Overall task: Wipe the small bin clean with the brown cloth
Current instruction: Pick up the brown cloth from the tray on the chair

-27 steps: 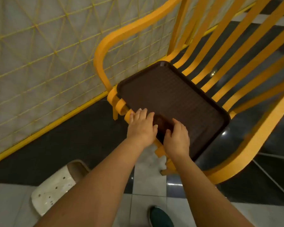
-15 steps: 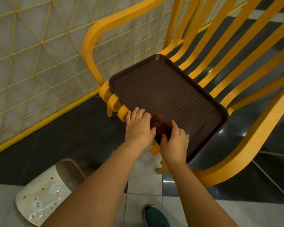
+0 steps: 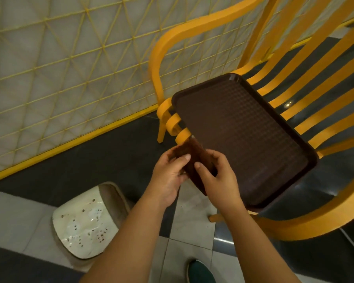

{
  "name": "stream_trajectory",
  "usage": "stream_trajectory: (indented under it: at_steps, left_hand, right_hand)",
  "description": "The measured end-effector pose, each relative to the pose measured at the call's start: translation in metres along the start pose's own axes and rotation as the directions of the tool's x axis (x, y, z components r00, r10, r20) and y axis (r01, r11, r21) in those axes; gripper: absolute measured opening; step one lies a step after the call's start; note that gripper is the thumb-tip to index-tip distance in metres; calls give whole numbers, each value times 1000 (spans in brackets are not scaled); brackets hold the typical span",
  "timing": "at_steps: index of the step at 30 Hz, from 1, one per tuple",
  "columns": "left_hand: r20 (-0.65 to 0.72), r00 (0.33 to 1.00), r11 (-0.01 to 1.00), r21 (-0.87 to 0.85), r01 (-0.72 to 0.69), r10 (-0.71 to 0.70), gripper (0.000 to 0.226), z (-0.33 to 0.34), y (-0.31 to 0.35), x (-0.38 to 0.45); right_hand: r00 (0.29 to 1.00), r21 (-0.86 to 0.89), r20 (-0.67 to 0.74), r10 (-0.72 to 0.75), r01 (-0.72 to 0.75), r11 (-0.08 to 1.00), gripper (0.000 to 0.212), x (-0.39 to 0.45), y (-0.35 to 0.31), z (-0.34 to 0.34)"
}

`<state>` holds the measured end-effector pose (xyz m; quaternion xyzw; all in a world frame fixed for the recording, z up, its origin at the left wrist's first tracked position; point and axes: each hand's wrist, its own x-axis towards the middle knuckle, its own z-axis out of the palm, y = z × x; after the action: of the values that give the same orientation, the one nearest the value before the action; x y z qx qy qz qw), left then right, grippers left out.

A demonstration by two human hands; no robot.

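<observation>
A brown cloth point(image 3: 194, 158) is held up between both hands, just off the near left corner of a dark brown tray point(image 3: 243, 135). My left hand point(image 3: 168, 176) grips the cloth's left side with thumb and fingers. My right hand point(image 3: 219, 178) pinches its right side. The small bin point(image 3: 84, 221), off-white with dark specks, lies tipped on its side on the floor at the lower left, its open mouth facing the far right. Neither hand touches the bin.
The tray rests on the seat of a yellow slatted chair point(image 3: 315, 82). A yellow wire-grid panel point(image 3: 59, 74) runs along the left. The floor has dark and white tiles. A dark green shoe point(image 3: 199, 272) shows at the bottom edge.
Both hands have lifted the brown cloth off the tray's near edge and drawn it toward me and left. The view has shifted, showing more of the bin.
</observation>
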<state>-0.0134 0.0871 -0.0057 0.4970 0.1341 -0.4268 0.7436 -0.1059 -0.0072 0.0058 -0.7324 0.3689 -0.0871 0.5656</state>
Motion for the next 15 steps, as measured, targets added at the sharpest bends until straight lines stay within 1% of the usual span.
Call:
stream_trajectory:
  at_steps: [2,3,6,9,11,12,14,15]
  left_hand:
    - [-60,998,998,-55,-10,6,46,-19,-4,-6]
    - [-84,996,997,-75,-26,19,49,-29,-7,-10]
    - [-130,989,990,-111,-81,66,54,-58,-12,-23]
    - [-174,980,986,-124,-114,91,43,-85,-18,-36]
    - [-210,973,982,-137,-126,96,39,-103,-25,-43]
    - [-231,968,980,-145,-134,98,39,-112,-28,-47]
    - [-262,960,973,-176,-150,101,39,-130,-35,-54]
    - [-273,957,969,-191,-158,102,39,-139,-40,-58]
  right_hand:
    - [998,-58,56,-14,17,998,50,-3,-1,15]
    - [996,-84,90,-17,25,996,51,-4,-1,23]
    - [985,-138,171,-6,30,990,48,-13,2,48]
    - [971,-89,229,73,-54,995,44,-23,8,72]
    - [943,-72,299,149,-134,988,35,-30,12,87]
    - [933,-84,322,163,-143,986,27,-33,16,95]
    - [931,-107,334,147,-118,987,12,-37,25,110]
    - [931,-107,339,138,-107,988,8,-39,29,118]
